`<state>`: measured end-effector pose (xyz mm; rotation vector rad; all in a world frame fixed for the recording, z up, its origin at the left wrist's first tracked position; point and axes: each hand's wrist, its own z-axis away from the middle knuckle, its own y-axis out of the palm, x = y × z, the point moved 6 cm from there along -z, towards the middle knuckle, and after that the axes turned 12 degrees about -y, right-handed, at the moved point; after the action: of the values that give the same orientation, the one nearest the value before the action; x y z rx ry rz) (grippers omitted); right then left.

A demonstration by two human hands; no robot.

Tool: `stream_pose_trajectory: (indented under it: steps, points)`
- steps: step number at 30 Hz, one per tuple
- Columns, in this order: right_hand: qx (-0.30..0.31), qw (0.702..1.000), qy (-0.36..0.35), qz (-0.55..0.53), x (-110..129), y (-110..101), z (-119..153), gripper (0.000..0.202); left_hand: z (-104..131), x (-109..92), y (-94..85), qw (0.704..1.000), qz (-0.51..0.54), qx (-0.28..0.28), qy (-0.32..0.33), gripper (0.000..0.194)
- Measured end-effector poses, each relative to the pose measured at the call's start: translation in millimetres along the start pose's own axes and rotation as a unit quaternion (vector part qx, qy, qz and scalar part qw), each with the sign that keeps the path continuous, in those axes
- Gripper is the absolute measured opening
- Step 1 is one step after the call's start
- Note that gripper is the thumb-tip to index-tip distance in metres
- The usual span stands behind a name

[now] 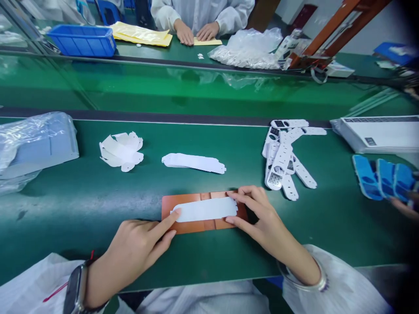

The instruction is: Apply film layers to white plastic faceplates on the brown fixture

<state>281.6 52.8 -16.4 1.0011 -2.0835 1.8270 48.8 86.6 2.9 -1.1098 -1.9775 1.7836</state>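
An orange-brown rectangular plate lies on the green table in front of me. On it lies a long white strip with a rounded left end and a notched right end. My left hand rests its outstretched index fingertip on the strip's left end, the thumb apart at the plate's lower edge. At the other end, my right hand spans the strip, index finger at its upper edge and thumb at its lower edge. Just beyond the plate is a small stack of similar white strips.
Left stand fanned white pieces and a plastic-wrapped pack. Right lie piled white strips with printed panels, a white box and blue pieces near another person's hand. Across the divider, a co-worker's hands rest beside a blue bin.
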Motion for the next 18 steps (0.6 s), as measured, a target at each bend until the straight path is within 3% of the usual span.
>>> stream_pose_trajectory:
  steps: [12, 18]
  points:
    - [-0.050, 0.987, -0.100, 0.114, 14, -6, 1, 0.027, 2, 1, 1.0, 1.000, -0.012, -0.012, 0.004, 0.035]
    - [-0.072, 0.985, -0.101, 0.121, 18, -4, 2, 0.027, 2, 0, 1.6, 0.999, -0.026, -0.027, 0.011, 0.035]
